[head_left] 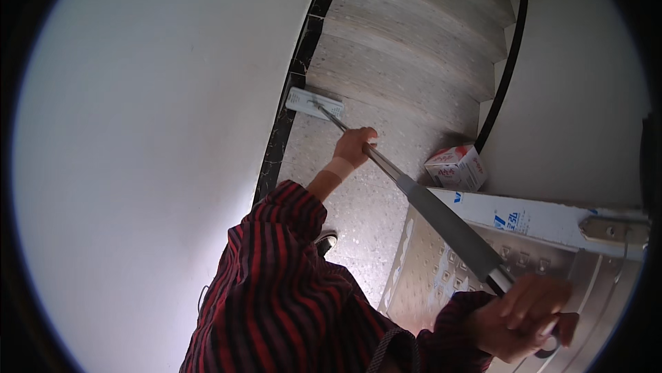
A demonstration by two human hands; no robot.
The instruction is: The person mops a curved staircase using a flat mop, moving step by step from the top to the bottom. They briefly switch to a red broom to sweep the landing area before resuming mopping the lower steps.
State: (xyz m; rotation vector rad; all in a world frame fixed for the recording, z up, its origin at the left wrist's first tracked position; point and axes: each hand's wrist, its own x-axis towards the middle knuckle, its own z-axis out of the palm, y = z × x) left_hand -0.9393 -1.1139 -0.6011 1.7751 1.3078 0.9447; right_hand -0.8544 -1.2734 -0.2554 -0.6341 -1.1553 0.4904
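A flat mop with a pale rectangular head (314, 103) lies on the speckled stone floor (357, 202), at the foot of the stairs and close to the black skirting. Its metal pole and grey foam grip (450, 225) slant down to the lower right. Around the lower metal pole, not far above the head, my left hand (357, 146) is closed. My right hand (527, 316), slightly blurred, grasps the pole's top end beyond the foam grip, where a ring-shaped end piece shows. Striped red and black sleeves cover both arms.
Curved stone stairs (403, 62) rise ahead, with black skirting (274, 153) and a white wall (139, 140) on the left. A printed cardboard box (456, 169) stands by the right wall. Below it is a metal door (439, 264) with a handle plate (610, 231). A shoe (326, 242) shows beneath me.
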